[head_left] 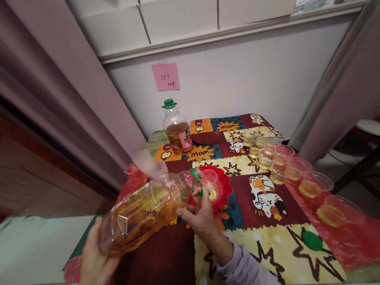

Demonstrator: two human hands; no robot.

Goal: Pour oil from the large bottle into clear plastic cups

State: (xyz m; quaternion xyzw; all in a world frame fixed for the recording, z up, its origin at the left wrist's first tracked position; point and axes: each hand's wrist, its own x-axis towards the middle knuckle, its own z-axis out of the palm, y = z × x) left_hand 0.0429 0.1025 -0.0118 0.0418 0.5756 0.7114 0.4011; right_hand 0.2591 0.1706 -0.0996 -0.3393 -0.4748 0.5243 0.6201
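Now, left hand (pixel 97 261): our fingers wrap the base of the big juice bottle (pixel 145 211), tilted over the bench (pixel 160 256).
Right hand (pixel 201 215): our fingers close around the bottle's neck.
Bottle mouth: over a clear cup (pixel 209 179) on a red saucer (pixel 224 189).
Green cap (pixel 311 240): lying off, on the bench.
Beyond: filled cups (pixel 314 184) in a row.

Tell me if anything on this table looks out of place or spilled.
No spill shows. A loose green cap lies on the cloth, away from any bottle. The left hand holds a tilted bottle, its mouth over a cup beside the right hand.
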